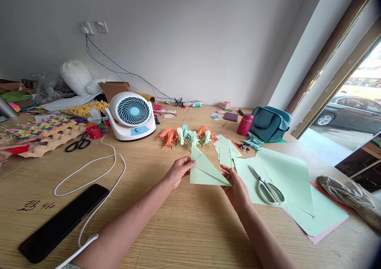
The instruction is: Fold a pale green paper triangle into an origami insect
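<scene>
Between my two hands is a pale green folded sheet of paper [205,171], roughly triangular, with crease lines across it. My left hand [181,170] pinches its left edge, thumb on top and the other fingers behind. At the lower right corner, my right hand [235,183] grips the paper, with part of its fingers hidden beneath. Just beyond stand several folded paper figures in orange [168,137], green [193,138] and blue [185,130]. To the right of my right hand, white-handled scissors [268,189] lie on large green sheets [290,173].
A white fan [131,116] stands at the back left. A black phone [64,223] and a white cable [116,154] lie at left, near black scissors [77,144]. A pink bottle [245,124] and teal bag [271,124] stand back right. Another person's hand [4,154] shows at far left.
</scene>
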{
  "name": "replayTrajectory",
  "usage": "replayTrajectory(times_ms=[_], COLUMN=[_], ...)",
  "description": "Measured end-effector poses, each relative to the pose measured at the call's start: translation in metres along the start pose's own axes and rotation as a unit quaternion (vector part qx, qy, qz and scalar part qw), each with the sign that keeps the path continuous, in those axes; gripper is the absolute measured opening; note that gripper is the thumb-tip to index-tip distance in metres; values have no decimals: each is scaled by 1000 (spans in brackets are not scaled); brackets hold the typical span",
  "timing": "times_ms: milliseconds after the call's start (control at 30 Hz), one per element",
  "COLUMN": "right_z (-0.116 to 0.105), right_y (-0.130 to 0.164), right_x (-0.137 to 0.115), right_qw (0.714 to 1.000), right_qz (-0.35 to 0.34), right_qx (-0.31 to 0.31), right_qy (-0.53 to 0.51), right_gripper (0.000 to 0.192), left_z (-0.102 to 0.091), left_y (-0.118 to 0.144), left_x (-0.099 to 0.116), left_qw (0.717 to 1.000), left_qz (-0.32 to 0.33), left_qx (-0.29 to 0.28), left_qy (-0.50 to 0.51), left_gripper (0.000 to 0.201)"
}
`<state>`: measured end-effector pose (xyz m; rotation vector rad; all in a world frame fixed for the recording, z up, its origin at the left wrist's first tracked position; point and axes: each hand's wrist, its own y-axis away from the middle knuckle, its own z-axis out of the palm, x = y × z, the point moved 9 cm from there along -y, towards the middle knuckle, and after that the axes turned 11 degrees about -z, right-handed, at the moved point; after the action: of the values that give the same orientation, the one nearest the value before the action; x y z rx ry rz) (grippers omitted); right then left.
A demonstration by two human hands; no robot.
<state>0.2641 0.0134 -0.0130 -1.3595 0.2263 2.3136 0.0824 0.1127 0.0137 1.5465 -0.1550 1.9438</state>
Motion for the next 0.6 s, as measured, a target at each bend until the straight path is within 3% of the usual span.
replayTrajectory(times_ms=[133,300,467,600], right_z=[2,15,32,41], right_y=[-3,4,10,14], right_x=[5,6,8,9], right_qw=[998,997,983,980], right_qz=[8,5,-27,-29], right_qx=[-8,-71,-151,-177], right_qy=[-57,21,101,83], right_gripper=[38,38,47,46], left_z=[0,9,40,63], left_y=[-2,-1,9,18], left_x=[-2,-7,-27,-54], left_qw=[999,995,978,960], left_qz=[-8,-30,-93,-157], left_qx=[-15,-51,-147,-203], left_qy=[38,77,111,113], left_gripper=[47,48,41,34])
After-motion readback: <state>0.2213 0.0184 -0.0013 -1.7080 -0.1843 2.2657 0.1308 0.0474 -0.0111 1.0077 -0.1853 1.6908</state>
